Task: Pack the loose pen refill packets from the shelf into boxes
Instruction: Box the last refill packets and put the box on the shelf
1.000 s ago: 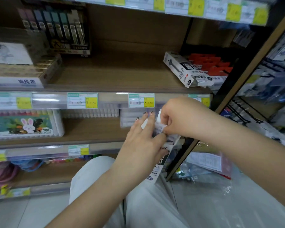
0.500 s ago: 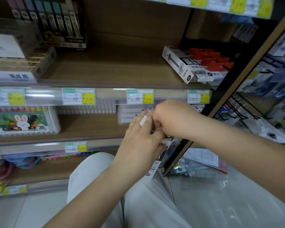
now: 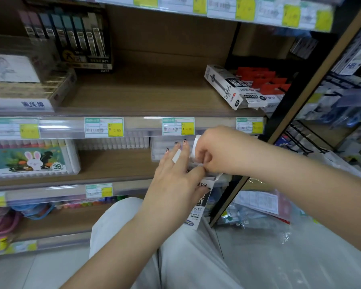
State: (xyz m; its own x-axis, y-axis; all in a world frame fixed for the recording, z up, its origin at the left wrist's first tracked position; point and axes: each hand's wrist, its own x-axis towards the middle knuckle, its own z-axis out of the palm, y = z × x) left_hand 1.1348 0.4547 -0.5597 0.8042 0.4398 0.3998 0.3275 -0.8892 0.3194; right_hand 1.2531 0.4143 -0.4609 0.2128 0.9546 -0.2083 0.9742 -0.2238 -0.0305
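Note:
My left hand (image 3: 175,180) holds a narrow white and black refill box (image 3: 198,207) upright in front of the shelves; its lower end shows below my palm. My right hand (image 3: 213,151) is closed at the box's top end, pinching a white flap or packet there; which one I cannot tell. On the upper shelf at the right, a white and black refill box (image 3: 227,86) lies slanted on a pile of red-topped refill packets (image 3: 265,82).
Wooden shelves (image 3: 146,94) carry a dark pencil-lead display (image 3: 71,38) at the back left and a rabbit-printed marker set (image 3: 29,161) below. A black wire rack (image 3: 300,140) stands to the right. Clear plastic bags (image 3: 258,209) lie on the floor.
Both hands stayed together at the box top. My right hand shifted slightly and a white flap now shows above its fingers. The camera tilted a little.

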